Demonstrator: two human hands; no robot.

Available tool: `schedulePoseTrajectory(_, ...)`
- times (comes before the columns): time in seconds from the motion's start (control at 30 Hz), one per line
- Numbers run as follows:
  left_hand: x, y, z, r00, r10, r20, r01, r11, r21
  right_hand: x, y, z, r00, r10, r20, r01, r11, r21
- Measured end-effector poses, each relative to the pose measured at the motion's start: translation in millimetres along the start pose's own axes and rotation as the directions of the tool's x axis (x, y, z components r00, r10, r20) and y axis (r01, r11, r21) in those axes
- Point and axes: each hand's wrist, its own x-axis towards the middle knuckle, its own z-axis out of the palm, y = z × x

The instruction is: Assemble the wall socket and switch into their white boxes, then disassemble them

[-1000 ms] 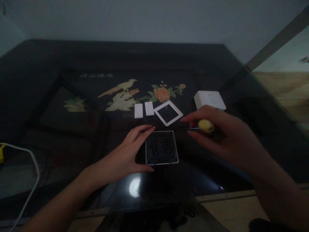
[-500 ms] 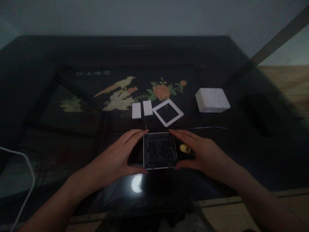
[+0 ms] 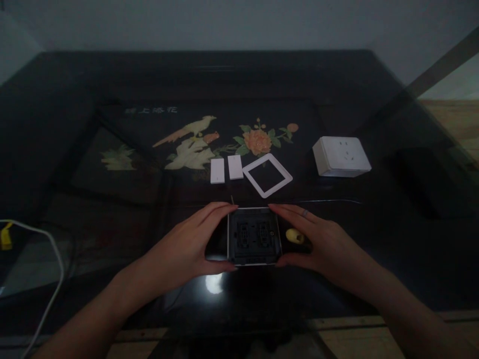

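So the thing to look at here is the dark square unit (image 3: 258, 240), sitting low in the middle at the near side of the glossy desk (image 3: 377, 249), square between the two hands. It looks like a hard plastic shell with a pale rim and a bunch of moulded slots inside, so I'd guess it's light and properly stiff, no squish at all. The left hand (image 3: 189, 242) is spread in a wide C, fingertips on the far left corner and thumb at the near left one; the right hand (image 3: 318, 244) mirrors it on the other side. Both have hold of the unit by its edges, and honestly that's where I'd grab it too: outer rim, opposite sides, keeping off the slots, since those little bits are probably the easiest part to snap. The sides look smooth, so on that shiny top I reckon it'd skate around if you only pinned one side. A yellow handle (image 3: 294, 236) sits in the gap of the right hand, though I can't tell if the palm touches it. Farther back there are two white plates (image 3: 217, 171), a white frame (image 3: 278, 167) turned like a diamond, and a white box (image 3: 342, 157) off to the right.
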Motion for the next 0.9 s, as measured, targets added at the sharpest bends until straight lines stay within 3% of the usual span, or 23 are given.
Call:
schedulePoseTrajectory(0.13, -1.0, -1.5, 2.8, 0.997, 0.065, -0.029, -0.063, 0.996, 0.056, -0.5, -0.3, 0.3, 1.0, -0.003, -0.001, 0.003, 1.0, 0.003)
schedulePoseTrajectory(0.37, -2.5, -1.1, 7.0, 0.996, 0.07, -0.05, -0.063, 0.99, 0.124, -0.9, -2.1, -0.4, 1.0, -0.002, 0.006, 0.002, 0.999, 0.049)
schedulePoseTrajectory(0.9, -2.1, 2.2, 4.1, 0.999, -0.008, -0.034, 0.006, 0.998, -0.069, -4.4, -2.4, 0.2, 0.999, 0.005, 0.038, -0.005, 1.0, 0.01)
